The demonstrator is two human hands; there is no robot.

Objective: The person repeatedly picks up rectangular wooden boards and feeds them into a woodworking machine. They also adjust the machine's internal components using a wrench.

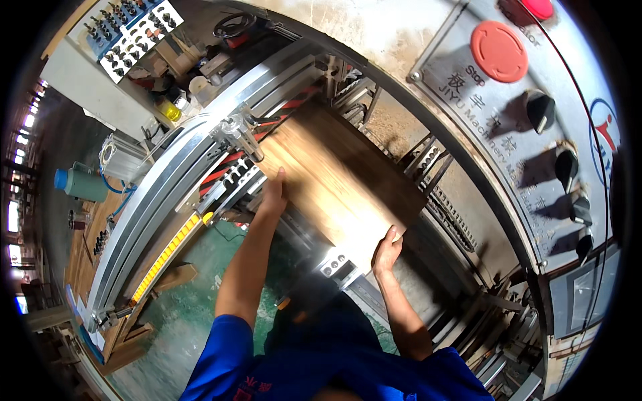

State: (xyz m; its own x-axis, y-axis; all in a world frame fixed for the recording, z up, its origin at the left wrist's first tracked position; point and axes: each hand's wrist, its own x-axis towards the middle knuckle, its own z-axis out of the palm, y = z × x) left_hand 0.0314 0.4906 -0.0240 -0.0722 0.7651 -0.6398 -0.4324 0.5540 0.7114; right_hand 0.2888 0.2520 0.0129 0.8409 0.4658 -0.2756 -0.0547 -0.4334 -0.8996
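Note:
A flat wooden board (341,175) lies before me across a machine, its near part brightly lit and its far part in shadow. My left hand (274,192) grips the board's left edge, thumb on top and the other fingers hidden underneath. At the near right corner, my right hand (387,252) is closed on the board, with its thumb along the edge. Just beyond my left hand, a metal clamp cylinder (242,136) stands over the board's left side. A metal block with round holes (338,264) sits by the near edge.
A curved-looking aluminium rail (157,180) runs along the left, with a yellow strip (164,259) beside it. On the right stands a control panel with a red stop button (499,51) and black knobs (540,110). Chains (451,217) run beneath. A green bottle (83,184) stands far left.

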